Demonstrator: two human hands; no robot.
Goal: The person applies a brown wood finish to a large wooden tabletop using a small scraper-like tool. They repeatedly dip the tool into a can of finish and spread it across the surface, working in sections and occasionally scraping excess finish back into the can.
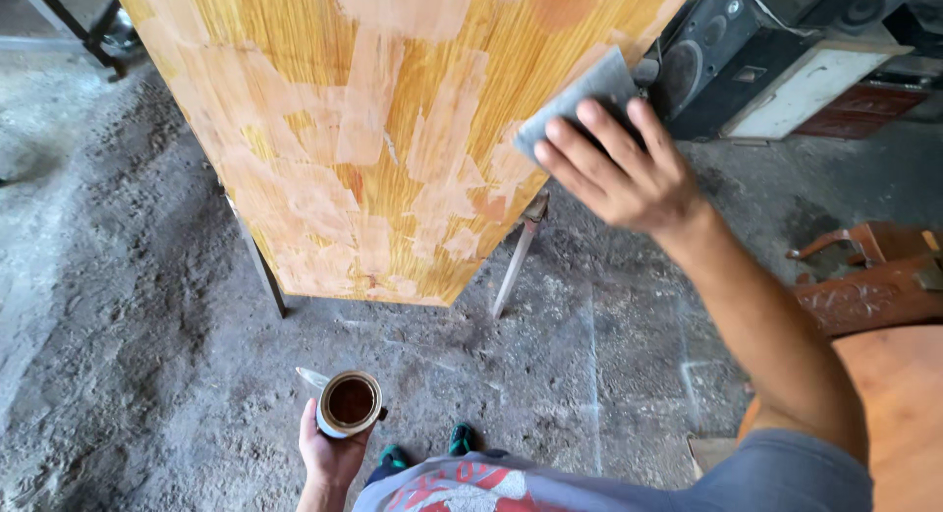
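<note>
- Sandpaper (575, 97), a grey sheet, is pressed flat against the right edge of a wooden panel (373, 129) by the right hand (619, 168); the fingers (575, 153) are spread and laid almost straight over the sheet, so that it is held down under them rather than gripped in a closed fist; whether the thumb curls behind the sheet cannot be told
- the wooden panel is seen yellow-orange with streaked grain, covered in many pale pinkish patches; it is raised off the ground on thin metal legs (518, 256), its lower corner pointing towards the wearer
- a small round tin (350, 404) is held low in the left hand (329, 453); the fingers are wrapped round its side, closed on it; the tin is kept upright and open at the top, with dark brown liquid seen inside; something thin and pale juts out beside its upper left rim
- a dusty grey concrete floor (147, 355) is seen below; two feet in green footwear (460, 438) are placed just beneath the tin
- black loudspeakers (717, 50) are stacked at the upper right, just behind the panel's edge; carved reddish wooden pieces (864, 276) are set at the right
</note>
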